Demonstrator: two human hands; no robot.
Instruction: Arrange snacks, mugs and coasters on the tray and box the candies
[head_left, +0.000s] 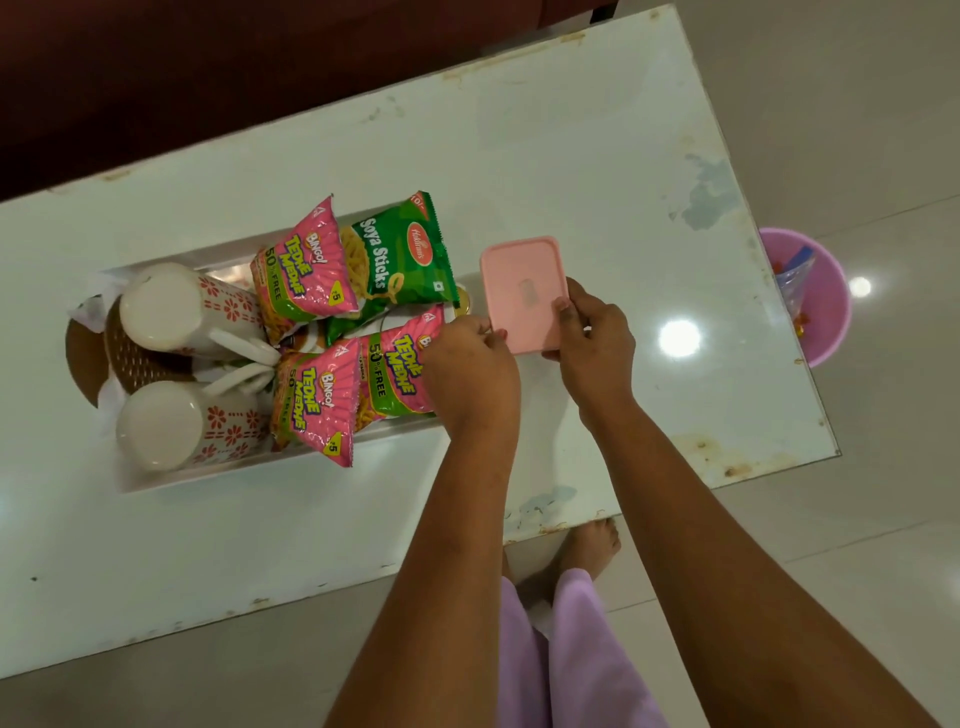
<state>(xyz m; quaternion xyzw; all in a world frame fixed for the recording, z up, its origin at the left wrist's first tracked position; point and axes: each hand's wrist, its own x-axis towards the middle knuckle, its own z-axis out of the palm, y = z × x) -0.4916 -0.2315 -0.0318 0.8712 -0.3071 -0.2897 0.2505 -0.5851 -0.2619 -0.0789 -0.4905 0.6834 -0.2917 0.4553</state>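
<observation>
A pink lidded box (522, 286) sits on the white table (571, 171), just right of the white tray (171, 480). My right hand (592, 338) grips its near right corner with the thumb on the lid. My left hand (472, 374) pinches its near left edge. On the tray lie two white mugs with red flowers (182, 312) (176, 426) on their sides, brown coasters (130, 358) under them, three pink Bingo packets (306, 270) (317, 405) (397, 364) and a green Soya Sticks packet (402, 254). The box's contents are hidden.
A pink tub (826, 296) with a plastic bag and a few sweets stands on the floor past the table's right end. My bare foot (587, 551) and lilac trousers show at the table's near edge. Dark furniture lies beyond the far edge.
</observation>
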